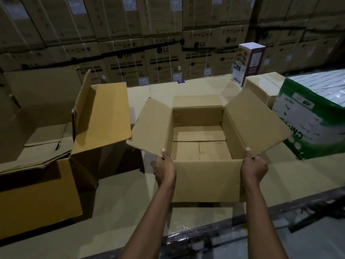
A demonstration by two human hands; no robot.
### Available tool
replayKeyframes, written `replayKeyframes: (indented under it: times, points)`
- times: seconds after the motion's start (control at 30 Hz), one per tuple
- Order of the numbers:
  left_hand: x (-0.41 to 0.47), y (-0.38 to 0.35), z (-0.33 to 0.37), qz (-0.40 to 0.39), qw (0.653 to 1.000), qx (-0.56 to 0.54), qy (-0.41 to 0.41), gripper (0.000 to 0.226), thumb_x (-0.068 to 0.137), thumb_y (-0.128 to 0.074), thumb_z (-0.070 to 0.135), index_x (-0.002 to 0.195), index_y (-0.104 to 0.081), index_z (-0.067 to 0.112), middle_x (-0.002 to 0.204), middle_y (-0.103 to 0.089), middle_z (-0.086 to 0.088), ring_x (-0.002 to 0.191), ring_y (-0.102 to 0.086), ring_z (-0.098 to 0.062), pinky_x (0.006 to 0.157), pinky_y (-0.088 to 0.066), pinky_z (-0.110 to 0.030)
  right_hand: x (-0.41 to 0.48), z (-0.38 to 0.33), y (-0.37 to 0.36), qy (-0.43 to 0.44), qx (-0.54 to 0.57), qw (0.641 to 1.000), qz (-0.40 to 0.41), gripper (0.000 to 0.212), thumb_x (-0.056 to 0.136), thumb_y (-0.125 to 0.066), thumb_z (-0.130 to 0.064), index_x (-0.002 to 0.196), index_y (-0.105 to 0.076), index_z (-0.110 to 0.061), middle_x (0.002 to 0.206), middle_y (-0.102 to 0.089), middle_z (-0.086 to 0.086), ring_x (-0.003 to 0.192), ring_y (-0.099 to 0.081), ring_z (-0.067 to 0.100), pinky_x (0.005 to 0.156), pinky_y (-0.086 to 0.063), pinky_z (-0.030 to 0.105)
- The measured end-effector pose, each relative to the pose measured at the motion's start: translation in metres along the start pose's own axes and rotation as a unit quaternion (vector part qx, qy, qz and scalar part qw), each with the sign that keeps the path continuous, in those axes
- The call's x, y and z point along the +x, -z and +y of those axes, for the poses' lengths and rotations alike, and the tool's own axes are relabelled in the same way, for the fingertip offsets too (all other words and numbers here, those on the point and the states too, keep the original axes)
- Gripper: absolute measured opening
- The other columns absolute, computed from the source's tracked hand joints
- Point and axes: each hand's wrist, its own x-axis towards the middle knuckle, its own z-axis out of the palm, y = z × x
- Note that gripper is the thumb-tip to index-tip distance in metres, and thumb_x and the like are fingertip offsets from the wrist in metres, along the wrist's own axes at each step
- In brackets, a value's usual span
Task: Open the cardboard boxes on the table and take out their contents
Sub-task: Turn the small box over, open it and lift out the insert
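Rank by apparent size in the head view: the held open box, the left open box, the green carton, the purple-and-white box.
1. Left open box and held open box: too alike to rank, and the left one is cropped.
2. Green carton, also cropped.
3. Purple-and-white box, smallest, though farthest away.

Grips open cardboard box (205, 180) at near corners with left hand (164, 171) and right hand (253, 169), thumbs over the rim, flaps spread wide. Flanked by larger open box (37, 193) on the left, green-and-white carton (308, 118) on the right
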Motion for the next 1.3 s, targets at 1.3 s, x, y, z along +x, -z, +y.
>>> replayKeyframes:
  times: [1.3]
  points:
    - [0.196, 0.352, 0.277, 0.171, 0.933, -0.176, -0.264, 0.035, 0.105, -0.051, 0.037, 0.089, -0.07, 0.013, 0.084, -0.063, -0.002, 0.076, -0.056, -0.017, 0.065, -0.039, -0.028, -0.227, -0.379, -0.142, 0.188, 0.256, 0.948, -0.029, 0.035, 0.104, -0.059, -0.033, 0.073, -0.06, -0.015, 0.065, -0.056, -0.004, 0.058, -0.052, 0.006, 0.052, -0.036, 0.024]
